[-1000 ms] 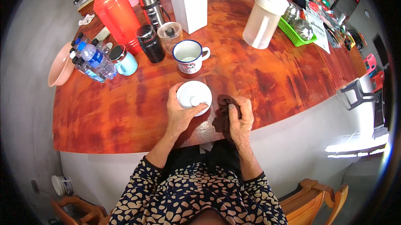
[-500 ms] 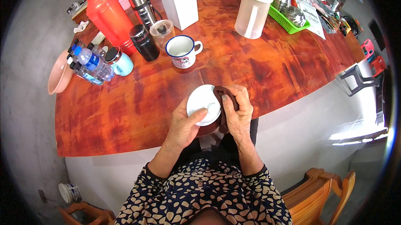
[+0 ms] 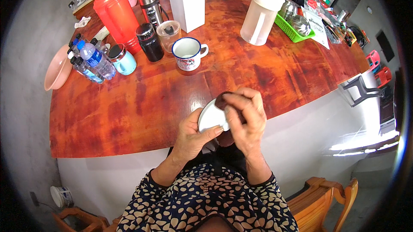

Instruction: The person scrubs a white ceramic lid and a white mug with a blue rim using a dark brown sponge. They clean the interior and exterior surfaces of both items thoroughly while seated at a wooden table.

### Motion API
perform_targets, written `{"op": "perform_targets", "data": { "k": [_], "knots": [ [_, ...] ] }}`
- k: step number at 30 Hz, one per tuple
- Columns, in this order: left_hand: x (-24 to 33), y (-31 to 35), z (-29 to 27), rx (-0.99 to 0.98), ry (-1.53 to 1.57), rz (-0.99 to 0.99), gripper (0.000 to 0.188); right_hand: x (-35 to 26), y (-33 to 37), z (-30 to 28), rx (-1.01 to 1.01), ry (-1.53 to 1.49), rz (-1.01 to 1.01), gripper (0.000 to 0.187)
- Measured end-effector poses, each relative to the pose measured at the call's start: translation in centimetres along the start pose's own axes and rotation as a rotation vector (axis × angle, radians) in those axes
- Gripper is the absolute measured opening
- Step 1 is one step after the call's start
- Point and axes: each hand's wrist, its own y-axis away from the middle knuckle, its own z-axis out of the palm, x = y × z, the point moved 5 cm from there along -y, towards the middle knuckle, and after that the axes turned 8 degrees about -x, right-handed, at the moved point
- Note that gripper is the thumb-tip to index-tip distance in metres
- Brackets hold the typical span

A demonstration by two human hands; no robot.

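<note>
Above the near edge of the table, my left hand (image 3: pixel 192 135) grips a round white lid (image 3: pixel 209 118) by its left side, thumb lying across the lower part. My right hand (image 3: pixel 248 120) is closed on a dark brown cloth (image 3: pixel 222 101) and presses it against the lid's right side. The right half of the lid is hidden behind the cloth and fingers. Some of the cloth hangs below the right hand. Beyond the hands stands a white enamel mug (image 3: pixel 188 54) with a blue rim, its top uncovered, handle to the right.
Left of the mug are a clear plastic cup (image 3: pixel 169 35), a black flask (image 3: pixel 149 42), a red thermos jug (image 3: pixel 114 14), a light blue mug (image 3: pixel 123 60) and several bottles (image 3: pixel 95 60). Farther back stand a white box (image 3: pixel 187 8), a tall pitcher (image 3: pixel 260 17) and a green basket (image 3: pixel 293 29).
My right hand has slid the cloth farther over the lid, covering more of it. The lid has shifted slightly right and tilted in my left hand.
</note>
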Motion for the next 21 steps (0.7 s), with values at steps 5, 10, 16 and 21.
{"op": "perform_targets", "data": {
  "k": [5, 10, 16, 21],
  "knots": [
    [0.3, -0.4, 0.0, -0.015, 0.014, 0.014, 0.040, -0.2, -0.4, -0.1, -0.045, -0.050, -0.008, 0.023],
    [0.4, -0.3, -0.7, -0.050, -0.002, 0.018, 0.044, -3.3, 0.4, 1.3, -0.214, 0.145, -0.277, 0.026],
    [1.4, -0.4, -0.5, -0.025, 0.167, 0.039, 0.049, 1.8, -0.9, 0.4, -0.030, -0.246, 0.116, 0.023],
    [1.3, -1.1, -1.2, -0.007, 0.346, -0.011, 0.057, 1.7, 0.6, 1.0, 0.031, -0.209, 0.020, 0.024]
  ]
}}
